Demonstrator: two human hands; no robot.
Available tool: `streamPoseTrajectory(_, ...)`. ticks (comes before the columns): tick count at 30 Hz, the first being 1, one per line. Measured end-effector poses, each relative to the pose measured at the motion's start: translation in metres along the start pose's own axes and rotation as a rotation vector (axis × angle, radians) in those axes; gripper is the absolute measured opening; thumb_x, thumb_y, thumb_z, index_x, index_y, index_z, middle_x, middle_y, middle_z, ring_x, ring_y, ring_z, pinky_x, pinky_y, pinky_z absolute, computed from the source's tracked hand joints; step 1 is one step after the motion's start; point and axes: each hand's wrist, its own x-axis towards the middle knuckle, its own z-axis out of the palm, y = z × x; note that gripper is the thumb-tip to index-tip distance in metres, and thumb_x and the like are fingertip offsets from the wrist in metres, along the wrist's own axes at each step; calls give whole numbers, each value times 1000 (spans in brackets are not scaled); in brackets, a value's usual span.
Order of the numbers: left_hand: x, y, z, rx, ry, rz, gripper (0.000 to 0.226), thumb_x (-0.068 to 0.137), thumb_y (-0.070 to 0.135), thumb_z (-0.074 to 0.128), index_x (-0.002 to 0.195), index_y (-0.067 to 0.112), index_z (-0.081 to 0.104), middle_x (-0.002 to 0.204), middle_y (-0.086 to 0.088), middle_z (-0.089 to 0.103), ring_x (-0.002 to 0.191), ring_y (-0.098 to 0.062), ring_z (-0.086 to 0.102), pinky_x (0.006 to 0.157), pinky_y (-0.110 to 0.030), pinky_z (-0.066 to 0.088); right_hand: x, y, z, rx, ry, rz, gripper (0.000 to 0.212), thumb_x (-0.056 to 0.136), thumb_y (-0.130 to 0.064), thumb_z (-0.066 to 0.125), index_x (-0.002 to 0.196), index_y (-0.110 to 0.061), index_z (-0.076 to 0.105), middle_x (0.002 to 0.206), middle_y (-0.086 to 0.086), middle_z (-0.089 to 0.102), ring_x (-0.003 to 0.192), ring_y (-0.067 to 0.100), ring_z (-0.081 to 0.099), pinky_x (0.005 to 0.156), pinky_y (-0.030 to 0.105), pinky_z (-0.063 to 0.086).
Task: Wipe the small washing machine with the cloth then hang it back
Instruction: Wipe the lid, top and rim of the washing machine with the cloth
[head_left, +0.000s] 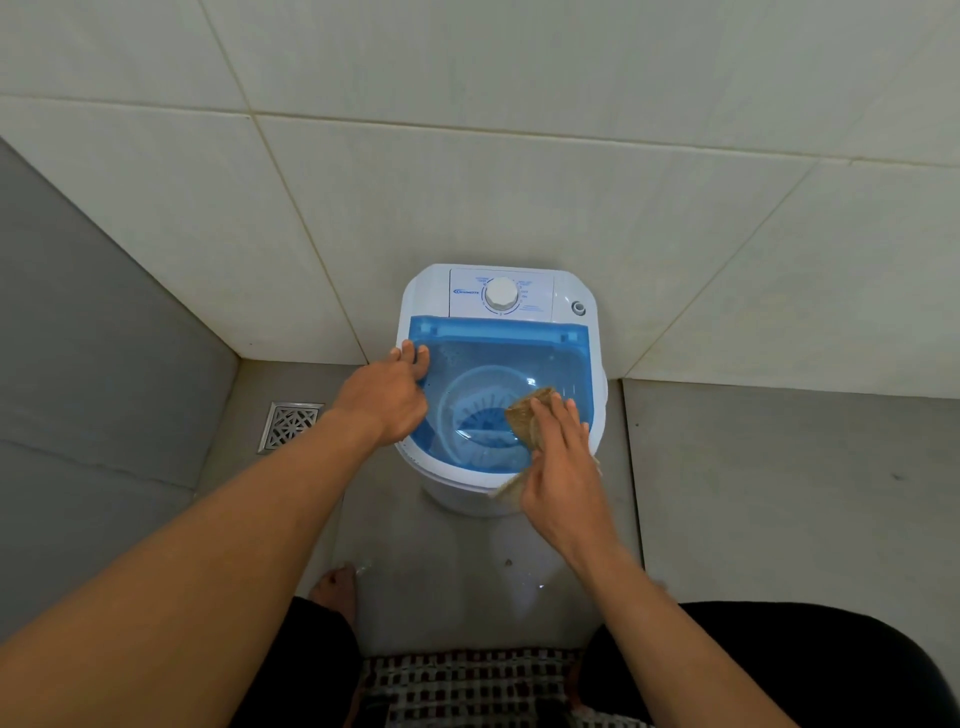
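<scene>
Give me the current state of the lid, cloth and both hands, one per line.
lid: closed on the washing machine.
cloth: on the lid's right front, not hung.
right hand: fingers straight, pressing the cloth.
left hand: resting on the lid's left edge.
floor drain: grate in place.

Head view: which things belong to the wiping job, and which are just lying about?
Job: washing machine; cloth, pressed on the lid by the right hand; left hand, resting on the lid's left edge.
Lying about: floor drain; checked fabric at the bottom.
</scene>
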Motion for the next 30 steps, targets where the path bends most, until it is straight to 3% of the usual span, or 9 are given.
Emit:
streamPoseTrajectory(3,0,0,0,5,3,3,59,99,20,27,155,15,10,164,-6,6,148,-25,19,115,-42,28,0,8,-15,110,110,-35,49,86,-1,55,131,-19,50,139,-2,39,122,2,40,102,16,38)
streamPoseTrajectory(6,0,0,1,3,6,0,59,99,20,27,155,16,9,164,-6,6,147,-26,20,115,-43,28,1,15,-24,-29,172,-46,35,85,-12,67,119,-21,61,122,-3,46,107,9,42,90,20,40)
streamPoseTrajectory(10,1,0,0,8,-4,-2,59,98,20,27,155,15,10,163,-7,7,147,-26,20,114,-42,28,-5,15,-20,-132,167,-67,33,89,-10,61,120,-16,65,122,3,52,108,20,46,88,34,50)
streamPoseTrajectory(14,2,0,1,18,-8,-3,59,98,21,26,155,15,10,163,-7,7,147,-27,21,115,-44,29,-2,6,-22,-200,151,-41,27,89,-31,64,110,-15,59,116,1,51,103,16,49,81,28,49)
streamPoseTrajectory(20,2,1,0,13,-3,-7,59,98,21,28,155,15,11,163,-7,9,146,-27,22,114,-42,29,17,1,-30,-19,116,103,36,85,-2,53,115,-15,66,113,-1,62,99,13,59,83,13,40)
streamPoseTrajectory(23,2,0,1,13,4,-5,59,98,21,28,155,15,11,163,-7,9,146,-27,22,114,-42,28,26,5,-38,30,131,124,44,81,5,51,116,-17,66,117,2,64,107,17,59,89,22,46)
streamPoseTrajectory(26,2,0,1,19,10,3,58,98,22,28,154,15,14,163,-8,10,145,-29,25,112,-43,31,26,12,-39,-282,136,-94,34,80,0,65,112,-11,62,124,6,57,113,25,49,89,36,50)
streamPoseTrajectory(28,2,0,1,26,10,7,58,99,22,28,154,14,14,163,-8,11,144,-29,27,111,-43,33,24,16,-32,-337,75,-198,27,84,-5,65,110,-9,62,120,6,60,112,25,50,88,42,51)
streamPoseTrajectory(30,1,0,0,33,0,6,58,99,23,27,155,14,12,163,-7,9,145,-28,25,112,-44,33,22,22,-18,-279,-3,-228,34,93,-10,54,127,-8,55,136,8,54,132,25,41,108,46,39)
